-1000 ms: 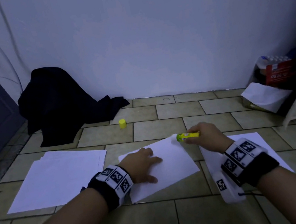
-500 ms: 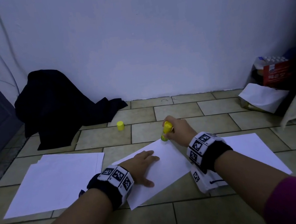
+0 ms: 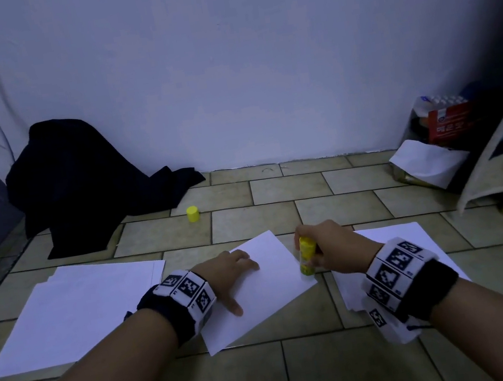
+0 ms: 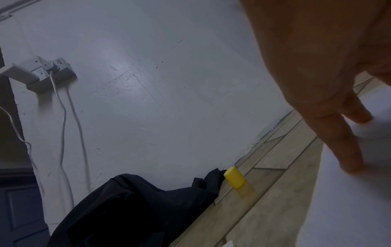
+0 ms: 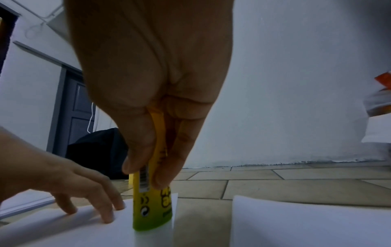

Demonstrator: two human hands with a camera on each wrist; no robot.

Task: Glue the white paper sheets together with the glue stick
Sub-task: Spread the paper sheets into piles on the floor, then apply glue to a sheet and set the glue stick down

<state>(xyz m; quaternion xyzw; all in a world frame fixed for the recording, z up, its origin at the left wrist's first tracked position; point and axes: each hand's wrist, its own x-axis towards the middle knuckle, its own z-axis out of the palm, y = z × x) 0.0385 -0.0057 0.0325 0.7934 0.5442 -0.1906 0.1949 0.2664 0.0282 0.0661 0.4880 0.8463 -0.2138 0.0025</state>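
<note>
The right hand pinches the glue stick between thumb and fingers, upright, its lower end on the right edge of the middle white sheet, near that sheet's near-right corner. The left hand lies flat on the same sheet, fingers spread and straight, just left of the stick. A strip of bare tile floor separates this sheet from the right sheet, which the right wrist partly covers. The paper stack lies to the left. The yellow cap stands apart, beside the dark cloth. The stick's tip is hidden.
</note>
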